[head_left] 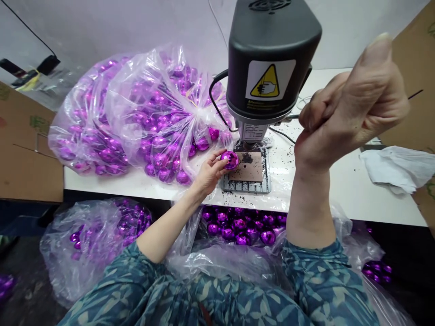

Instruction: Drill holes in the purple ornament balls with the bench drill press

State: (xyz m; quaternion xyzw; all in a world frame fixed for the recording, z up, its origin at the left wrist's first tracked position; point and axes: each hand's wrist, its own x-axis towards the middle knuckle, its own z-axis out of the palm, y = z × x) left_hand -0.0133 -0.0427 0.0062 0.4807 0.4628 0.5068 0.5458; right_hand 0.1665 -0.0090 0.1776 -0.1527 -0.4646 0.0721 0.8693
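My left hand [209,174] pinches a shiny purple mirrored ball [230,160] between thumb and fingers. The ball is at the left edge of a brown board [249,167] with a small hole, lying on the metal base [227,183] of a black bench drill press [272,50]. Raised at the right, my right hand [353,99] is closed. A short metal lever [292,116] runs from the machine's side to its curled fingers, which mostly hide the grip. The drill's tip is hard to make out behind the dark shavings.
A large clear bag [142,108] of purple balls fills the table's left. Below the front edge, an open plastic-lined container holds more balls [239,224]. Another bag [91,244] is lower left. A white cloth [397,167] lies right; cardboard boxes [27,145] flank the table.
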